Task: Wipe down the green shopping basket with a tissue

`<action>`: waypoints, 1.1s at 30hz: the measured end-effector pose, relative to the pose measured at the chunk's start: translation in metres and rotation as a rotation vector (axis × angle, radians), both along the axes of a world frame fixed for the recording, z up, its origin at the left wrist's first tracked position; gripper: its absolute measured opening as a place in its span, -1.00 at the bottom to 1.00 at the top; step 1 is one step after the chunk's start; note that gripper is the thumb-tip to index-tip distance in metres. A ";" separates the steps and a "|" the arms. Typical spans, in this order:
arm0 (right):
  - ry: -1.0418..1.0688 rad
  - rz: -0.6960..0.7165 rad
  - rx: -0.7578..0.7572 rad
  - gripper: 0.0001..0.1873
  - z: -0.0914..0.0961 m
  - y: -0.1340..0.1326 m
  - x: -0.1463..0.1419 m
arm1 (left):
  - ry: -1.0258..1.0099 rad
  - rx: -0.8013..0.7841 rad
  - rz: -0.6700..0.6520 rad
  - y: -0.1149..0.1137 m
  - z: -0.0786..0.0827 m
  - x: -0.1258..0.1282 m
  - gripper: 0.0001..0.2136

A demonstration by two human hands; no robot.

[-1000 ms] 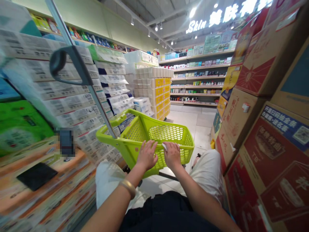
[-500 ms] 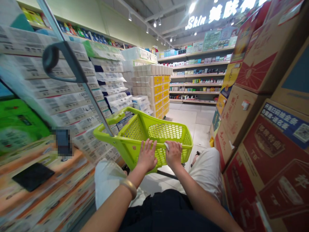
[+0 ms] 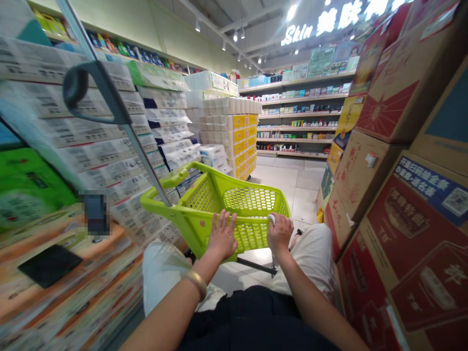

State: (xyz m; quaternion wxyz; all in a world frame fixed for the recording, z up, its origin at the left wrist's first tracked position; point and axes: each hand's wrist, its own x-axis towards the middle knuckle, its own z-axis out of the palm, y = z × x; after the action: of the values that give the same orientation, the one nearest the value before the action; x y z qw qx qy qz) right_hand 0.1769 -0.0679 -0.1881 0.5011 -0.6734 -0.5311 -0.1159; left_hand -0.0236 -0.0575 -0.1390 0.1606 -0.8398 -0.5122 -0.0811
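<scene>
In front of my knees stands a lime-green shopping cart basket [image 3: 193, 222] with perforated walls. My left hand [image 3: 222, 239] rests on its near rim, fingers spread and stretched over the edge. Farther right along the same rim, my right hand [image 3: 281, 235] is closed around a small white tissue [image 3: 271, 219], pressed against the rim near the corner. Most of the tissue is hidden in the fingers. A metal pole [image 3: 144, 156] with a dark grey handle [image 3: 109, 95] slants up at the left of the cart.
Stacked cardboard boxes [image 3: 409, 229] wall in the right side. Packs of white paper goods [image 3: 106, 122] are piled on the left, near a flat black object [image 3: 50, 265]. Shelves of small products [image 3: 300, 117] stand at the back, beyond the tiled floor [image 3: 283, 178].
My right hand has slid right along the near rim with the white tissue, toward the corner. My left hand and the cart have stayed nearly in place.
</scene>
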 end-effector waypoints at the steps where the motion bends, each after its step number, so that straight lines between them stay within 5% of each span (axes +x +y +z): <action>1: -0.003 0.013 -0.008 -0.76 0.003 0.001 -0.010 | -0.007 -0.001 0.003 0.000 0.000 0.001 -0.23; 8: -0.141 0.270 -0.050 -0.69 0.019 0.007 -0.066 | -0.002 0.014 -0.009 -0.002 0.001 -0.001 -0.21; 21: -0.159 0.107 0.029 -0.73 -0.012 -0.003 0.008 | -0.030 0.011 -0.025 -0.005 0.001 -0.003 -0.23; 25: -0.114 0.066 0.016 -0.76 -0.003 -0.003 -0.015 | -0.044 0.014 -0.011 -0.008 0.001 -0.001 -0.26; 33: -0.234 0.309 -0.053 -0.67 0.021 0.004 -0.065 | -0.055 0.035 -0.010 -0.007 -0.001 -0.004 -0.27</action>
State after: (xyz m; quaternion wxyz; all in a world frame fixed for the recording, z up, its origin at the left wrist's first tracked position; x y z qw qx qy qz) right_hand 0.1117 -0.0638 -0.1673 0.4300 -0.5788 -0.6854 -0.1012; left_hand -0.0271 -0.0641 -0.1396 0.1607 -0.8368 -0.5109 -0.1137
